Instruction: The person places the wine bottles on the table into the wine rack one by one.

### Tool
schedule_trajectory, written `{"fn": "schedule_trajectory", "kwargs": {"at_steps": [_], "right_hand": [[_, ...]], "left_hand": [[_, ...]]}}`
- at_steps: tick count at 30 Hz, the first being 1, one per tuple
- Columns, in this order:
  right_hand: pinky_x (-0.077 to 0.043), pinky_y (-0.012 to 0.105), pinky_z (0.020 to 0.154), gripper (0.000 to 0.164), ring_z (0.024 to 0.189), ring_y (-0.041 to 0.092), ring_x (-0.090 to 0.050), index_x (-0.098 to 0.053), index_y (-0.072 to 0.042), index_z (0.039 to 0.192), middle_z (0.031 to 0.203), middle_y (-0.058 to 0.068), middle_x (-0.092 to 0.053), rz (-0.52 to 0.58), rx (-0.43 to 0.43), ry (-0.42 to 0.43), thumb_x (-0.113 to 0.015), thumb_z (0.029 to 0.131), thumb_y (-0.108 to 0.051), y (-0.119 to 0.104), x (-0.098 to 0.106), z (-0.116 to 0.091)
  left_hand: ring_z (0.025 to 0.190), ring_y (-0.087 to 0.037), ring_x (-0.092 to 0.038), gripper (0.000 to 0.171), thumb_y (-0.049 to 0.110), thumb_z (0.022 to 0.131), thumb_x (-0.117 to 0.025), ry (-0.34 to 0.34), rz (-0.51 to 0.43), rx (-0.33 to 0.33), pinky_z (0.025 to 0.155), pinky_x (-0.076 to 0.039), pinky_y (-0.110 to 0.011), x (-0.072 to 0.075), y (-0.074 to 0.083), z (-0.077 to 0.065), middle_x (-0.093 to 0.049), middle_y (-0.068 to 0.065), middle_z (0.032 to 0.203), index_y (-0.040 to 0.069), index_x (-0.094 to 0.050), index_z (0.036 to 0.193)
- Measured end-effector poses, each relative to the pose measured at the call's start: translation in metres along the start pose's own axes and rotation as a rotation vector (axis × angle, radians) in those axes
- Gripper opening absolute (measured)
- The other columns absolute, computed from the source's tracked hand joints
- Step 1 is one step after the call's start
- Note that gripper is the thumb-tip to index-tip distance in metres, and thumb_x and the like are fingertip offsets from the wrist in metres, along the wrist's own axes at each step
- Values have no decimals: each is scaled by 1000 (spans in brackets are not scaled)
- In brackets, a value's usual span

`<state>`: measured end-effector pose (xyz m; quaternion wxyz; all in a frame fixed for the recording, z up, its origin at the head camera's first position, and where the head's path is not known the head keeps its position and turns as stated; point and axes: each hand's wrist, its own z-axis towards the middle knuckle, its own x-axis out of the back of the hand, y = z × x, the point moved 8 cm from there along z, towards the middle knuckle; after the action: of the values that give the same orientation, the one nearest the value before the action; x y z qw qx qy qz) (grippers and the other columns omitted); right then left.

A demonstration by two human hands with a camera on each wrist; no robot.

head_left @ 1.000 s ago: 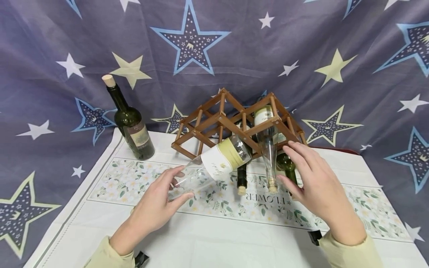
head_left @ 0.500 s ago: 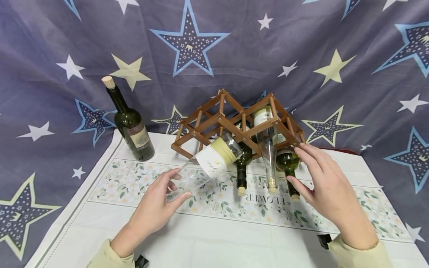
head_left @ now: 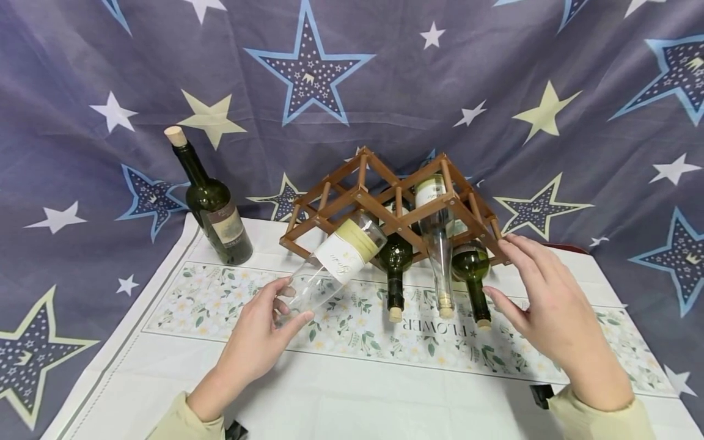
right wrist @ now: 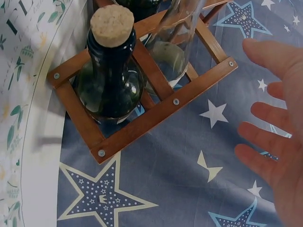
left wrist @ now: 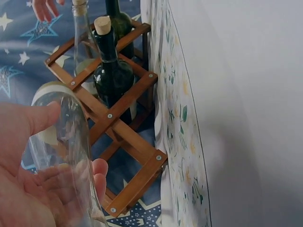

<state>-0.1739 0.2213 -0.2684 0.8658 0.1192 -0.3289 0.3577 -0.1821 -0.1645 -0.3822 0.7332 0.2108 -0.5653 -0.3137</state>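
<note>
A clear wine bottle [head_left: 343,253] with a white and yellow-green label lies tilted in my left hand [head_left: 255,333], its base pointing up and right towards the wooden wine rack [head_left: 357,198]. The fingers and thumb curl round its narrower end, as the left wrist view also shows on the clear glass [left wrist: 71,132]. My right hand [head_left: 555,311] is beside the rack's right end with fingers spread, holding nothing. In the rack lie a dark green bottle [head_left: 396,253], a clear bottle [head_left: 440,244] and another green bottle [head_left: 471,266], corks facing me.
A corked dark green bottle [head_left: 214,211] stands upright at the table's back left. A white tablecloth [head_left: 374,397] with a floral strip covers the table. Behind it hangs a star-patterned cloth [head_left: 385,91].
The clear bottle in my left hand has swung leftward at its base, uncovering more of the dark green bottle in the rack. My right hand has moved right, away from the racked bottles.
</note>
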Motion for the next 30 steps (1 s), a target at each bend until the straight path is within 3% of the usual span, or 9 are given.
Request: {"fn": "schedule_trajectory", "kwargs": {"at_steps": [10, 17, 23, 30], "right_hand": [[-31, 46, 112, 69, 128, 39, -48, -53, 2, 140, 138, 22, -53, 1, -20, 0, -56, 97, -51, 8, 3, -1], [-31, 46, 112, 68, 129, 38, -47, -53, 1, 141, 139, 22, -53, -1, -26, -11, -56, 98, -51, 10, 2, -1], [-31, 47, 112, 69, 130, 39, -47, -52, 2, 141, 140, 22, -52, -15, -39, -21, -55, 98, -52, 12, 2, -2], [-32, 48, 112, 72, 127, 42, -48, -53, 2, 141, 138, 24, -53, -45, -63, -25, -54, 97, -55, 18, 4, -4]], "left_hand": [[74, -12, -56, 75, 51, 86, -72, -11, -39, 49, 62, -48, -28, -6, -3, 1, -63, 5, 111, 6, -49, 141], [72, -12, -55, 81, 58, 86, -68, -38, -55, 115, 61, -48, -29, -11, -6, 0, -64, 0, 92, 5, -45, 143], [83, -11, -60, 83, 58, 86, -68, -58, -85, 153, 67, -51, -29, -15, -7, 0, -66, -3, 104, 4, -44, 144], [83, -13, -59, 80, 57, 86, -69, -86, -130, 199, 66, -52, -29, -20, -6, 0, -65, -5, 112, 6, -45, 143]]}}
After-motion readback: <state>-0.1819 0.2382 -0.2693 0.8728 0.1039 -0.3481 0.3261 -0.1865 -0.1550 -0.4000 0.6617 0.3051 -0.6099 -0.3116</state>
